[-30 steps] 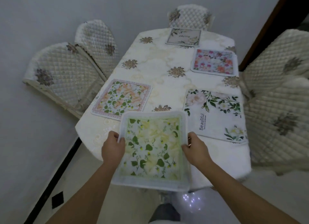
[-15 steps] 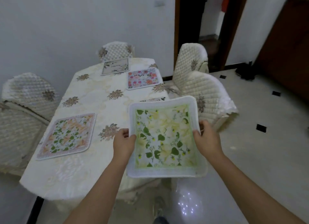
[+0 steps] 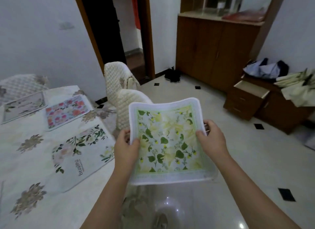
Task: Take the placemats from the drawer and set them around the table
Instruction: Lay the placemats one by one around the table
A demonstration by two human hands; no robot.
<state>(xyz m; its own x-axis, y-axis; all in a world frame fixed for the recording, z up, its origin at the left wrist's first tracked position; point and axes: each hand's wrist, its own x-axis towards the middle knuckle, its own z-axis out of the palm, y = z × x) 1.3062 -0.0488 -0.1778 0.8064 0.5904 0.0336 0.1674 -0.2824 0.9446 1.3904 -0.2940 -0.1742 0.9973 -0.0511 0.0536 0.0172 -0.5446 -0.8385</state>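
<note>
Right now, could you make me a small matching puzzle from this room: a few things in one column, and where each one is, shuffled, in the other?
Things:
1. green-and-yellow leaf-print placemat with a white border
2. pink-and-red flower-print placemat
3. white placemat with dark green leaves and the word Beautiful
4. small brown wooden drawer unit with its top drawer open

Places:
A. on the floor by the right wall
B. lying on the table, nearest the person
C. held in the air by both hands
D. lying on the table, farther along its edge

Pairs: 1-C, 2-D, 3-B, 4-A
</note>
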